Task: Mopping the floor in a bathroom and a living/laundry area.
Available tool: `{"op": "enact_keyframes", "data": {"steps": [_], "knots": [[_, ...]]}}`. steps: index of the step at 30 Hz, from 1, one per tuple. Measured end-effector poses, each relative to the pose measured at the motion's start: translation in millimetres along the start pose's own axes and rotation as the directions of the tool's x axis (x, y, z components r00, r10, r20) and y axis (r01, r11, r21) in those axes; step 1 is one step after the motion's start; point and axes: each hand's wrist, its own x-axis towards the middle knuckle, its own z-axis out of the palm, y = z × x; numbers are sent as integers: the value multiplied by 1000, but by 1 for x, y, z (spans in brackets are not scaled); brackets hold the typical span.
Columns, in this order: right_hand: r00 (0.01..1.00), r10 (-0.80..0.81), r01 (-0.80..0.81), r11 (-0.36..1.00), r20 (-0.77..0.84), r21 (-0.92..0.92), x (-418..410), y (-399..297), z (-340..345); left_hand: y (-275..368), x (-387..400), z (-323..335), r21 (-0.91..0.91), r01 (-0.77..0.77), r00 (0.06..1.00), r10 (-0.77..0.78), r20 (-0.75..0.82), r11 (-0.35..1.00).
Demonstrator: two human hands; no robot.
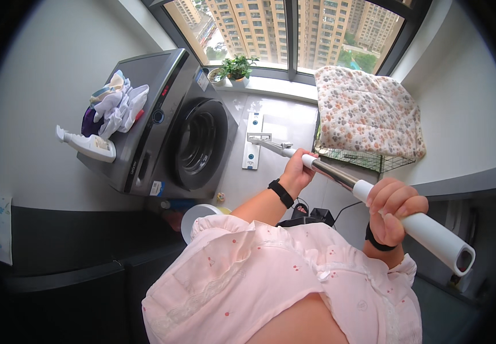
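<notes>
Both of my hands are wrapped around the pole of a flat mop (336, 173), white with a bright metal section. My left hand (298, 172) grips the lower part, near the hinged joint. Farther up, my right hand (396, 206) is closed around the white upper handle, whose hollow-looking end points to the lower right. The white rectangular mop head (252, 141) rests on the light tiled floor (280, 116), between the washing machine and a wire cage. Its top face carries round blue parts and blue end pieces.
Left stands a grey front-loading washing machine (145, 81), its dark round door facing the floor area. On it lie crumpled clothes (117, 103) and a white spray bottle (91, 146). A paw-print blanket (366, 112) covers the wire cage (351, 158). Potted plants (237, 69) line the windowsill. A white bucket (196, 217) is beside me.
</notes>
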Motion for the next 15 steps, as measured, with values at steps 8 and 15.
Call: {"op": "enact_keyframes", "data": {"steps": [8, 15], "knots": [[956, -50, -10, 979, 290, 205, 76, 84, -28, 54, 48, 41, -54, -79, 994, 82, 70, 995], [892, -99, -61, 940, 441, 335, 148, 177, -21, 138, 92, 82, -108, -49, 997, 55, 50, 993]]}}
